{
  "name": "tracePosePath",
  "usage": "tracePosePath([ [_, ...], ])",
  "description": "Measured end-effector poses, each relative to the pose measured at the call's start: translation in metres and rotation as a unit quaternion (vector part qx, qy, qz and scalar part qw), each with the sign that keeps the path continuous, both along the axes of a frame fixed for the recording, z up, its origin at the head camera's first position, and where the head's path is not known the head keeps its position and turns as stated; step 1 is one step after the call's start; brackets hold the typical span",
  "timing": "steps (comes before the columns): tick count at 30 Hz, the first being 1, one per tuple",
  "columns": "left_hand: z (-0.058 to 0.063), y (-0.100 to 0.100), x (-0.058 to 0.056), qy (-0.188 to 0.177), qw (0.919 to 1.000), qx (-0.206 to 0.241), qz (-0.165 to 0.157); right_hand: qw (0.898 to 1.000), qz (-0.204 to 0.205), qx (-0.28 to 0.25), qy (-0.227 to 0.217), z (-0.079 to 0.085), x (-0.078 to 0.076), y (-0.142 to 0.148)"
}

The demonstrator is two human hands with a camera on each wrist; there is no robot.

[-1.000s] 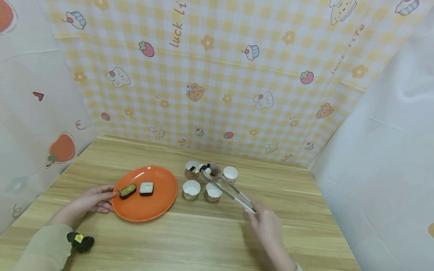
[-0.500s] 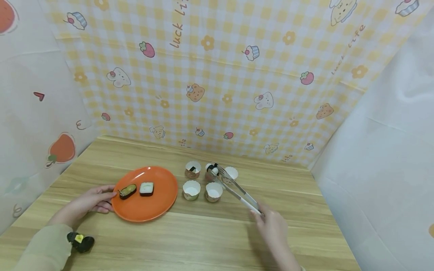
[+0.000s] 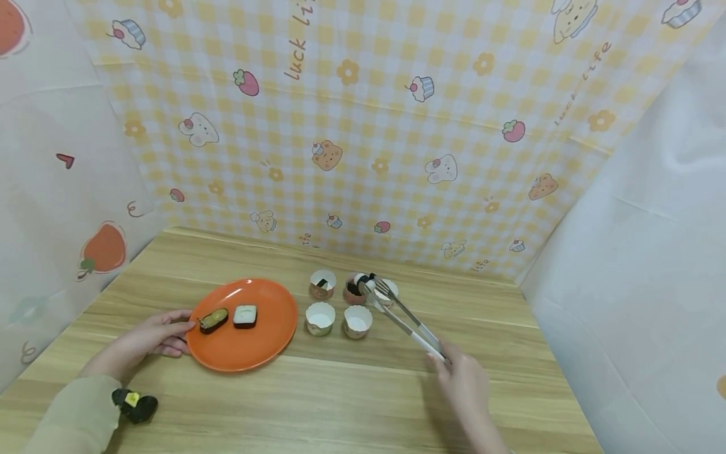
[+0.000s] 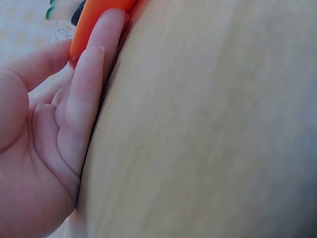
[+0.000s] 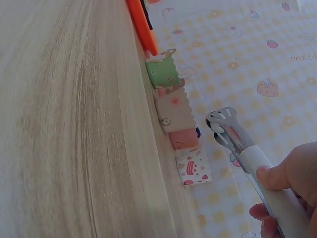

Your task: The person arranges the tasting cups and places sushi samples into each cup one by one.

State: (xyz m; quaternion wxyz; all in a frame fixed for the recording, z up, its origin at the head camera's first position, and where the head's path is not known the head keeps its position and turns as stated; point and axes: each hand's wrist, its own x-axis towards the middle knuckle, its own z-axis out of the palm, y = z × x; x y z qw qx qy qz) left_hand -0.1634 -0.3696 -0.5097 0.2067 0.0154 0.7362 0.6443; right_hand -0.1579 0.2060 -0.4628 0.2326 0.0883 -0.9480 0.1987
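Thumb and fingers of the right hand [image 3: 466,381] are closed round the tongs [image 3: 424,341], whose tips, slightly apart, hold a black-and-white rice piece [image 3: 363,281] between them. Just beneath that grip stand the back middle paper cup [image 3: 353,298] and the back right paper cup [image 3: 392,292]. Well to its left, the left hand [image 3: 161,332] pinches the near-side rim of an orange plate [image 3: 244,356] carrying two sushi pieces.

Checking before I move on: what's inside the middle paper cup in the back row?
A dark piece shows inside the cup. The tongs and the black-and-white piece at their tips cover part of its opening; anything there or beneath the dark piece is hidden.
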Motion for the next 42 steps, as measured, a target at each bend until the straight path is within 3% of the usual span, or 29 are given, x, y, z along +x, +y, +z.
tracePosePath([
  [13,0.002,0.003,0.001,-0.008,0.9998,-0.013,0.013,0.999,-0.036,0.005,-0.013,0.004,-0.001,0.012],
  [42,0.004,0.004,0.003,-0.008,0.9996,-0.015,0.022,0.997,-0.047,0.011,-0.057,0.006,-0.003,0.023],
])
